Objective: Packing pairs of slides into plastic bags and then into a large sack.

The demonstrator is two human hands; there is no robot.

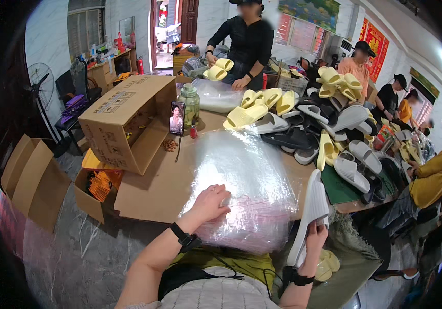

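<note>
A stack of clear plastic bags (pixel 241 175) with pinkish edges toward me lies on the cardboard-covered table and hangs over its near edge. My left hand (pixel 211 203) rests on this stack, its fingers bent and pressed together on the top bag. Just right of the bags, my right hand (pixel 315 238) grips a white slipper (pixel 311 203) with a ribbed strap, held upright, toe pointing away from me. Whether a second slipper is nested behind it, I cannot tell. Beyond it rises a heap of loose slippers in black, grey and yellow, including a yellow slipper (pixel 325 149).
An open cardboard box (pixel 128 116) lies on its side at the left, near a phone (pixel 177 117), a glass jar (pixel 190 100) and a small red bottle (pixel 193 130). Across the table, a person (pixel 244 46) holds yellow slippers (pixel 218 70). Several people work at the right.
</note>
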